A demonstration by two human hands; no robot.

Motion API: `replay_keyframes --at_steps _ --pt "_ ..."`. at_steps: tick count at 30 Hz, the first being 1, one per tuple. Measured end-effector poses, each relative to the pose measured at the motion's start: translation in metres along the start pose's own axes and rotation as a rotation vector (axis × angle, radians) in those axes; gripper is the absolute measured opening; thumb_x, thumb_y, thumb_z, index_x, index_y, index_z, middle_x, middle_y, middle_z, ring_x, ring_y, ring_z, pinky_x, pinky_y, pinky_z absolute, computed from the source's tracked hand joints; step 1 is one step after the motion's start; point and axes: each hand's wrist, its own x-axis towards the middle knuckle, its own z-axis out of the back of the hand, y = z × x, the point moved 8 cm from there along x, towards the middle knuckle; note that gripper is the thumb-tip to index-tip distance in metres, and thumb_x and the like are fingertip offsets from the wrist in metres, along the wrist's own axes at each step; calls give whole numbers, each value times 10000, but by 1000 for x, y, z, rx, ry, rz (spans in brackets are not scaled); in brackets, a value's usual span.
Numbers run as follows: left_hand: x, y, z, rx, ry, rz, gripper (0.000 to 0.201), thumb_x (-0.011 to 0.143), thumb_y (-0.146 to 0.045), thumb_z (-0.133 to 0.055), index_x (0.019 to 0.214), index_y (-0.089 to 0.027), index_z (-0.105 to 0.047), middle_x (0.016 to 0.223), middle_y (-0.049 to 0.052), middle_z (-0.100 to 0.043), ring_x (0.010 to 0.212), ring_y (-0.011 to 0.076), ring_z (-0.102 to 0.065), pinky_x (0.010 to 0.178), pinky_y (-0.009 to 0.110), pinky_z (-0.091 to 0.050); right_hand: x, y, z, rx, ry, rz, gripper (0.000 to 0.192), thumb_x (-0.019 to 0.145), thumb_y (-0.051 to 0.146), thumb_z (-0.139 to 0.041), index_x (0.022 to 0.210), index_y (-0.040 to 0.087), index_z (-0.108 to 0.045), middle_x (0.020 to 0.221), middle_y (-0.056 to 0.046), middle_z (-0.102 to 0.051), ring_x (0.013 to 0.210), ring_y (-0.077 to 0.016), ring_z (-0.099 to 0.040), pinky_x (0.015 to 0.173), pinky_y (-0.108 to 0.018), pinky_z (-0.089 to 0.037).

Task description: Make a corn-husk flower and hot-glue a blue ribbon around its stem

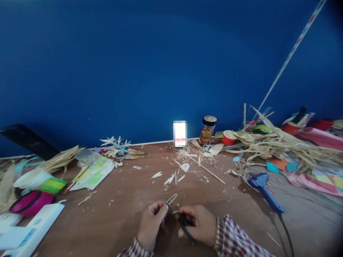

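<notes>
Straw strip (171,198), thin and pale, sits pinched in the fingers of the left hand (152,224) at the near edge of the brown table (128,200), its free end curling up and to the right toward the blades of the black scissors (182,219). The right hand (199,225) is closed through the scissor handles, and the blades point up-left so that their tips meet the strip just beside the left fingertips. Both hands come out of checked red-and-white sleeves (235,239) at the bottom of the view.

Going from the biggest things down: a deep blue wall (160,71) fills the upper half of the view. Along the right side of the table lies a wide heap of dried husk (281,146) over sheets of coloured paper (321,180). A blue glue gun (265,192) lies on its side to the right of the hands, well apart from them, its cord trailing toward the near edge. On the left stand a pink bowl (29,202), a white cup with a green and yellow band (40,180) and a printed green sheet (92,173). By the wall are a jar with a black lid (207,130), a small red cup (228,137) and a spiky straw flower (118,144). A thin wooden stick (206,169) lies slanted in the middle of the table, and leaf-shaped straw cuttings (168,178) are scattered near it, beyond the hands.
</notes>
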Motion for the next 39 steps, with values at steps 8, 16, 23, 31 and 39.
replay_keyframes --at_steps 8,16,23,31,39 --pt "-1 3 0 -4 11 23 225 683 -345 -571 602 -140 -525 415 -78 -405 357 38 -311 367 161 -239 -3 6 7 -29 -81 57 245 642 403 -629 760 194 -583 548 73 -391 500 -66 -310 447 -168 -241" --pt "-1 3 0 -23 -9 37 217 658 -337 -589 593 -140 -526 408 -73 -421 350 38 -316 361 161 -235 -6 11 10 -98 -131 81 157 660 339 -609 724 201 -566 544 81 -384 499 -61 -311 449 -168 -232" --pt "-2 1 -1 -12 20 24 222 657 -331 -587 559 -148 -508 393 -75 -411 346 41 -319 363 162 -237 -7 15 11 -147 -168 98 163 656 352 -610 712 206 -564 535 82 -388 492 -60 -331 443 -167 -233" --pt "-3 2 -3 9 57 8 209 650 -319 -595 565 -145 -516 384 -78 -416 338 41 -319 361 167 -244 -12 29 17 -212 -149 93 216 658 404 -602 767 219 -581 564 70 -471 501 -70 -386 456 -169 -261" --pt "-2 5 0 -2 29 15 191 621 -312 -619 607 -131 -557 399 -68 -448 341 44 -339 360 167 -258 -12 31 18 -237 -118 63 227 656 402 -596 765 203 -586 565 61 -481 496 -73 -386 456 -169 -271"
